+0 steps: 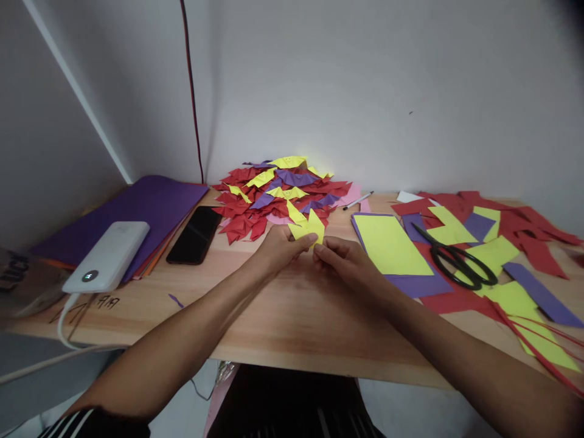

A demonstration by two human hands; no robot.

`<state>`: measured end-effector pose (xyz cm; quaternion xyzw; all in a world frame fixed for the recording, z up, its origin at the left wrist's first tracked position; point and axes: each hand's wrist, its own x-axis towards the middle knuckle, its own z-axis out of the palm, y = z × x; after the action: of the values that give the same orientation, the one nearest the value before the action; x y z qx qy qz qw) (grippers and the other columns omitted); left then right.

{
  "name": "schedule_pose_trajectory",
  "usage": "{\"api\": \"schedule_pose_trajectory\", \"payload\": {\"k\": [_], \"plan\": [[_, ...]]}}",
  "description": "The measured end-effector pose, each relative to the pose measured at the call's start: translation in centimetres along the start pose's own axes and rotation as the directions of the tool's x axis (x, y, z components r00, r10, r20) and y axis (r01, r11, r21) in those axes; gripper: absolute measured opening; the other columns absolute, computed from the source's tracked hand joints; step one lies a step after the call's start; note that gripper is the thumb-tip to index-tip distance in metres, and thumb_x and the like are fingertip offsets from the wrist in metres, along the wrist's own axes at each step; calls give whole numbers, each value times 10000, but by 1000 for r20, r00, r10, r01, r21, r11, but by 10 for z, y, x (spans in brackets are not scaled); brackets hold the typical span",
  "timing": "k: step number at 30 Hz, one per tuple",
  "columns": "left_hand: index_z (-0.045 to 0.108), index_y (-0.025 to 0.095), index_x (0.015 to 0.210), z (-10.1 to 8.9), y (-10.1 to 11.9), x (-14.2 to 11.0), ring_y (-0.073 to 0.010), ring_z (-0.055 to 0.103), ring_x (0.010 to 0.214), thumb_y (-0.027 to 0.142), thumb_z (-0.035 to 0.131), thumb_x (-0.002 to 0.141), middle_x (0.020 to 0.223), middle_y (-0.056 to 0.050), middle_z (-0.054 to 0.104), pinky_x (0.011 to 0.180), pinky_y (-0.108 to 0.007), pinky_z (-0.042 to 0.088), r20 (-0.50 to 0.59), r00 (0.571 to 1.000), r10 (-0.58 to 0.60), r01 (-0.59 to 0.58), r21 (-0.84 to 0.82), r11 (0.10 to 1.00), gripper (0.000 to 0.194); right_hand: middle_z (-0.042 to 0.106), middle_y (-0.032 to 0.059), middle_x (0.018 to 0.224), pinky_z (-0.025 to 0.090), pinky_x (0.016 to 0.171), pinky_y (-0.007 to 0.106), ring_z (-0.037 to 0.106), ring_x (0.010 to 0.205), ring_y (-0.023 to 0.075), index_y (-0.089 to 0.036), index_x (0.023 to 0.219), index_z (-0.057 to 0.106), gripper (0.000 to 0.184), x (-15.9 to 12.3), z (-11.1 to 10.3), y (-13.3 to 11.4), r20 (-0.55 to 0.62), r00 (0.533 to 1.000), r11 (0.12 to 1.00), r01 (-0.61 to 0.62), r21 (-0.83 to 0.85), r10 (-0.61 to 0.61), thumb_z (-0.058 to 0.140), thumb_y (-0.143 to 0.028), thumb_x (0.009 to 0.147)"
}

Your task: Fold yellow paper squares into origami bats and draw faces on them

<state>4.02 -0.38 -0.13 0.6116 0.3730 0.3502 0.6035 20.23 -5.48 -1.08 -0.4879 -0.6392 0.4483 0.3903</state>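
Observation:
A small piece of folded yellow paper with pointed upper corners is held up over the table. My left hand is closed on it, the thumb pressed across its lower part. My right hand pinches at the paper's lower right edge, thumb against curled fingers. Just behind the hands lies a heap of folded paper figures in red, yellow and purple, some of the yellow ones with small drawn faces. To the right of my right hand is a stack of yellow and purple paper.
Black-handled scissors lie among paper offcuts at the right, near red strips. A pen rests by the wall. On the left are a phone, purple sheets and a white power bank with a cable.

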Motion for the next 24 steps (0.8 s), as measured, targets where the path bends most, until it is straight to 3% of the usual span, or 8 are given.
{"api": "schedule_pose_trajectory", "payload": {"k": [4, 8, 15, 20, 24], "plan": [[486, 142, 561, 1, -1, 0, -40, 348, 400, 469, 633, 769, 446, 48, 430, 419, -206, 228, 51, 999, 16, -13, -59, 998, 414, 553, -8, 655, 338, 531, 234, 460, 580, 99, -173, 694, 565, 327, 1, -3, 2, -30, 999, 999, -11, 49, 13, 512, -421, 900], [563, 123, 708, 3, -5, 2, -67, 470, 478, 432, 667, 752, 583, 3, 554, 444, -196, 320, 107, 994, -14, 30, -143, 989, 329, 568, -4, 670, 341, 526, 238, 464, 570, 99, -175, 701, 571, 327, 1, -5, 3, -28, 1000, 998, -10, 65, 11, 513, -428, 898], [539, 134, 695, 5, -6, 1, -61, 464, 482, 349, 762, 648, 551, 33, 533, 476, -190, 334, -46, 999, 16, -24, -188, 982, 313, 583, 0, 657, 357, 557, 241, 494, 587, 106, -167, 720, 583, 336, 2, -2, 0, 39, 999, 1000, 3, -1, -3, 508, -441, 899], [579, 122, 693, 2, -7, 2, -68, 476, 482, 363, 764, 642, 568, 13, 560, 468, -201, 325, 3, 1000, -19, 19, -184, 983, 308, 582, 0, 654, 367, 572, 241, 509, 600, 112, -168, 715, 573, 339, 1, -3, -3, 66, 998, 1000, -3, -11, 3, 499, -441, 901], [629, 107, 727, 1, -6, 2, -88, 545, 552, 313, 780, 627, 629, -12, 618, 538, -211, 389, 39, 998, -41, 49, -239, 970, 274, 591, 2, 650, 372, 582, 242, 520, 602, 116, -168, 712, 578, 341, 0, -4, -4, 109, 994, 999, 11, -31, -8, 487, -432, 908]]}}
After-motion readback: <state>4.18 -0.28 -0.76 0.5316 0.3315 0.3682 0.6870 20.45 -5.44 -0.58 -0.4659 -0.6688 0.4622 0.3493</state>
